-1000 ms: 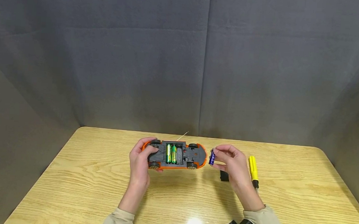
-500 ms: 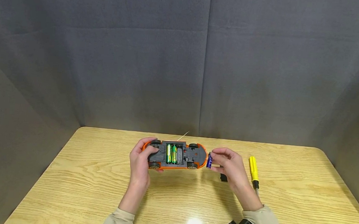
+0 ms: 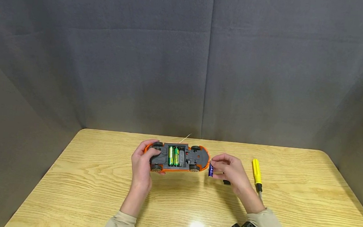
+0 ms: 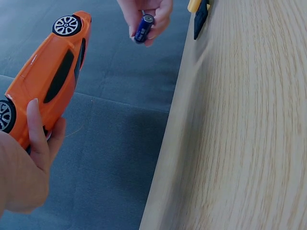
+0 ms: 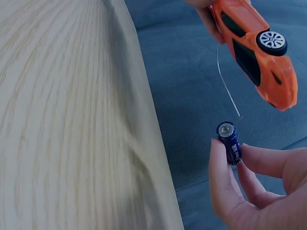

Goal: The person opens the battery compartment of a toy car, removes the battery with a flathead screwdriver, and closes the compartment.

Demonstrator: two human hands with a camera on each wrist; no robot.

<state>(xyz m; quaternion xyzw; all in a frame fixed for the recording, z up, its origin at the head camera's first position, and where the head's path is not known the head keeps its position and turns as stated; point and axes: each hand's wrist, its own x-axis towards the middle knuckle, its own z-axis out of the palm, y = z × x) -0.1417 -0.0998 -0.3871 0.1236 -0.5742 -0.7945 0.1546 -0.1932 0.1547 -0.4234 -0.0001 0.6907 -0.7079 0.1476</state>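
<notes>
Grey cloth hangs behind and to both sides of a pale wood-grain tabletop (image 3: 100,192), with a bright spot of reflected light near its front edge. Above the far middle of it, the left hand (image 3: 142,165) grips the rear end of an orange toy car (image 3: 178,158), fingers curled round the body, which is held upside down with its grey underside up; two green batteries (image 3: 173,156) sit side by side in the open compartment, and a thin wire aerial sticks out beyond the car. Just beside the car's other end, not touching it, the right hand (image 3: 229,169) pinches a blue battery (image 3: 210,170) between thumb and fingertips. A yellow-handled screwdriver (image 3: 256,173) lies on the tabletop near the right hand, and a small black piece (image 3: 226,182) shows just under that hand.
</notes>
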